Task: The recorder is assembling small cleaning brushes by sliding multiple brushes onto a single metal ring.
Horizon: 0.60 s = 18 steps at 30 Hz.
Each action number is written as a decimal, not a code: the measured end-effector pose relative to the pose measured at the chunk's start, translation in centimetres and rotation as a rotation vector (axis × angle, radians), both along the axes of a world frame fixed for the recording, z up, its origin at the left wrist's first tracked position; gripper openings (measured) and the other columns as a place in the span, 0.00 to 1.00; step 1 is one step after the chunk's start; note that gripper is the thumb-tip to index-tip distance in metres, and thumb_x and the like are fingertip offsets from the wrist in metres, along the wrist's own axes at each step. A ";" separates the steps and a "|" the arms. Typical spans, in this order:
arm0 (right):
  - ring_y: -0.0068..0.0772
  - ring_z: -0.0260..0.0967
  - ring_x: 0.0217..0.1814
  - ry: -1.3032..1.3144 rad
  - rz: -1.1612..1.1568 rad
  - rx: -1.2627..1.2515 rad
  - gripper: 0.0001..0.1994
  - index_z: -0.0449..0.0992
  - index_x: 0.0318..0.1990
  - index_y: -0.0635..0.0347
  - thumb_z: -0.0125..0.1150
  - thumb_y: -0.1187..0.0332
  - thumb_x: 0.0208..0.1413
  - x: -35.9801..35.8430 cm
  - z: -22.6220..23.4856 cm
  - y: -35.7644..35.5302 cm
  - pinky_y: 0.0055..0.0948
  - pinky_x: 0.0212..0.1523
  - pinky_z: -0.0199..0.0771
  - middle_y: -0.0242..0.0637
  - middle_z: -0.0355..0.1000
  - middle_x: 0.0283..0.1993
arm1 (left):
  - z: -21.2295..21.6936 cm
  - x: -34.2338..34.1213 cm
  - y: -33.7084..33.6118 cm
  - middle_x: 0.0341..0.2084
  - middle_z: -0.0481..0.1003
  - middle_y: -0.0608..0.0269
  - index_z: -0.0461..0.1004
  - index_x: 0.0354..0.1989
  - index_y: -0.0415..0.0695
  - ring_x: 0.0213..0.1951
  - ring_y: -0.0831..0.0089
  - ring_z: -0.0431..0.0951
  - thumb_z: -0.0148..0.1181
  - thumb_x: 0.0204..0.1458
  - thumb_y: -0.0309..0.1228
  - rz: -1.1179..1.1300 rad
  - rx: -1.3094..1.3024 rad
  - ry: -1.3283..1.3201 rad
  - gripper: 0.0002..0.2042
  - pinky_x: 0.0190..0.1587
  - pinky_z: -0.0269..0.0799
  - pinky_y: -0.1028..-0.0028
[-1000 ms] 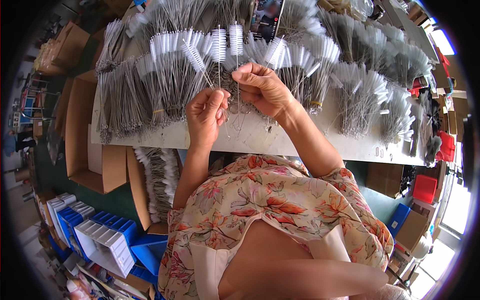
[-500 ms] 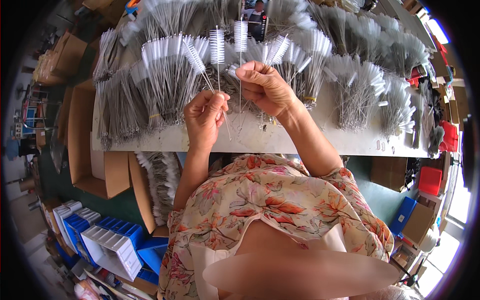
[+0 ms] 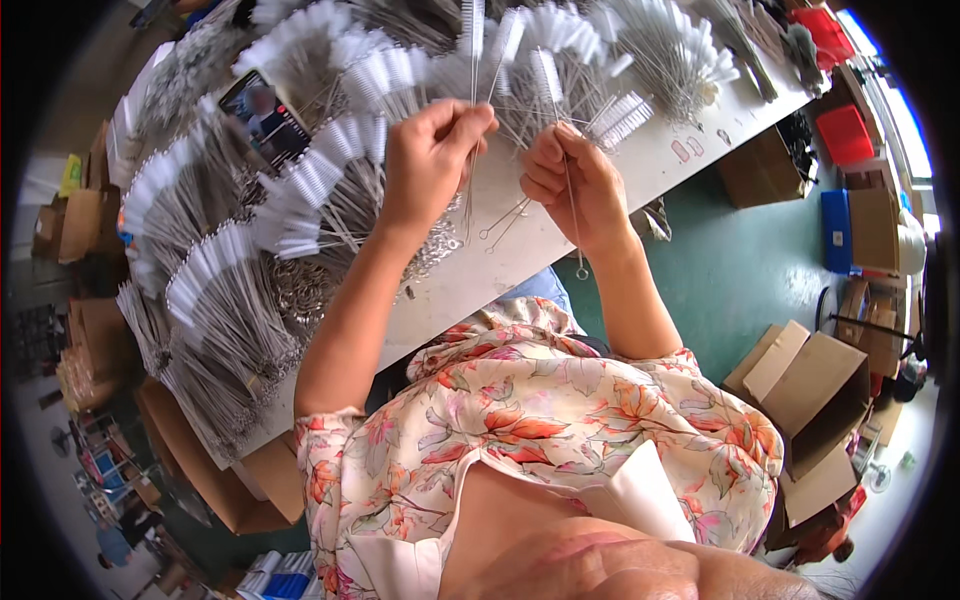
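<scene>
Above the table's front edge, my left hand (image 3: 435,165) pinches the thin wire stems of bristle brushes. A white bristle head (image 3: 472,32) stands upright above its fingers, and bare wire hangs below; how many stems it holds I cannot tell. To its right, my right hand (image 3: 580,190) is closed on one wire-stemmed brush, whose white bristle head (image 3: 547,76) points up. That brush's stem ends in a small wire loop (image 3: 582,272) below the hand. Another white brush head (image 3: 620,120) lies just beyond the right hand's fingers, and loose looped wire ends show between the hands.
Bundled brushes (image 3: 225,290) spread over the pale table (image 3: 640,185), heads fanned out. A phone (image 3: 265,118) with a lit screen leans among them. Cardboard boxes (image 3: 815,400) stand on the green floor at right, with a red bin (image 3: 845,135) and a blue bin (image 3: 837,230) beyond.
The view has turned to the right, so the table now slants. My right hand has moved lower than my left and further from it, each still holding brush wire.
</scene>
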State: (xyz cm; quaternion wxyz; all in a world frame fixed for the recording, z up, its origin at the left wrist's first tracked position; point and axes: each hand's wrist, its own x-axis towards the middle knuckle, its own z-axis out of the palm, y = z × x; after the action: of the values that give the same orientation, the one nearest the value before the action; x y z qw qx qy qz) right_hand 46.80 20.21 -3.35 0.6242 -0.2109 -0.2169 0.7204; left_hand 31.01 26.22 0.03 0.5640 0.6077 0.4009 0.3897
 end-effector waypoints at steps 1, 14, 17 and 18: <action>0.19 0.41 0.21 0.007 -0.020 -0.004 0.13 0.57 0.24 0.56 0.42 0.63 0.59 0.7 -0.3 -0.3 0.20 0.22 0.47 0.25 0.48 0.21 | -1.2 1.5 1.4 0.14 0.65 0.73 0.74 0.26 0.39 0.12 0.90 0.59 0.54 0.54 0.34 -0.010 0.016 0.015 0.11 0.12 0.51 0.86; 0.26 0.63 0.47 0.056 -0.128 0.026 0.09 0.66 0.37 0.58 0.41 0.64 0.62 1.3 -2.0 -1.3 0.37 0.46 0.71 0.37 0.60 0.51 | -1.1 2.4 -2.6 0.19 0.68 0.70 0.75 0.33 0.37 0.14 0.89 0.61 0.53 0.54 0.30 0.164 0.371 0.304 0.09 0.14 0.56 0.85; 0.25 0.64 0.42 -0.002 -0.067 0.044 0.09 0.64 0.38 0.58 0.40 0.64 0.62 -0.6 -1.5 -1.2 0.33 0.38 0.74 0.36 0.60 0.48 | -1.9 2.2 -5.2 0.20 0.69 0.70 0.74 0.37 0.37 0.15 0.88 0.62 0.55 0.52 0.26 -0.019 0.248 0.200 0.06 0.16 0.57 0.85; 0.24 0.65 0.36 -0.001 -0.025 0.078 0.09 0.63 0.39 0.58 0.39 0.63 0.63 -1.4 -1.5 -1.4 0.27 0.28 0.73 0.35 0.61 0.44 | -2.4 2.1 -5.7 0.21 0.69 0.70 0.73 0.40 0.38 0.16 0.86 0.64 0.55 0.51 0.23 -0.082 0.209 0.184 0.08 0.17 0.60 0.84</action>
State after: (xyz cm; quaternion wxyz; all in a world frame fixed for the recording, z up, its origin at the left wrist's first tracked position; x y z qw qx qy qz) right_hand 45.38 18.85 -4.85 0.6409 -0.1895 -0.2426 0.7032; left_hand 33.16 20.48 -2.35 0.4741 0.7121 0.3830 0.3484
